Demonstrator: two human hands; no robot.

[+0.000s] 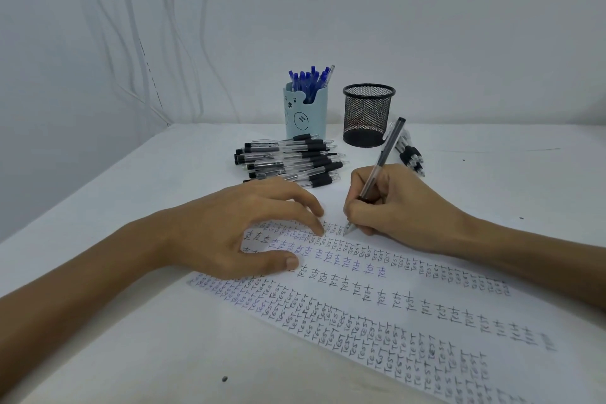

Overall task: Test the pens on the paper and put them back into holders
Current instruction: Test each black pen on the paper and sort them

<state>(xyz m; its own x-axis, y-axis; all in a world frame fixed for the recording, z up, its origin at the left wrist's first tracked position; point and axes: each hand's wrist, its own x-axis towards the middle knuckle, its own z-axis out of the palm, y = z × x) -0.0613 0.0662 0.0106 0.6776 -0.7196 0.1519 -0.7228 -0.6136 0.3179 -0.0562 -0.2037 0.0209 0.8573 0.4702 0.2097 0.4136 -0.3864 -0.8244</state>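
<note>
My right hand (390,207) grips a black pen (383,154) in a writing hold, its tip touching the far edge of the paper (377,308). The sheet is covered with rows of the handwritten word "test" in black and blue ink. My left hand (242,226) rests on the paper's left end, fingertips and thumb pressing it down. A pile of several black pens (288,159) lies behind my left hand. A light blue bear holder (305,113) holds several blue pens. The black mesh holder (368,115) beside it looks empty.
A few more black pens (411,154) lie right of the mesh holder, partly hidden by the held pen. The white table (131,321) meets a white wall at the back and a wall on the left. Small dark specks mark the tabletop.
</note>
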